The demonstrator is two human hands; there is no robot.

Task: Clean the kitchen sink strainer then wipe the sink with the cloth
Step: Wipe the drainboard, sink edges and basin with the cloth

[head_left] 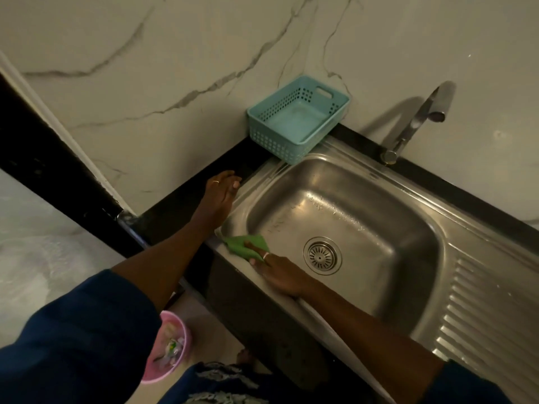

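Now my right hand [277,275] presses the green cloth [239,244] with flat fingers on the sink's [364,185] near-left rim, and my left hand [218,196] rests open at its left edge.

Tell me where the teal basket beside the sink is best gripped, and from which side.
Probably the handle slot in the far short wall of the teal basket, reached from above on the sink side: it sits upright, open-topped, tucked into the wall corner, which blocks the back.

Right hand [281,277] motion-blurred, fingers cover part of the small green cloth [242,244]. Round pink plastic bucket [186,333] half behind dark blue sleeve [87,330], contents unreadable. Ribbed steel drainboard [481,310] cut by right edge.
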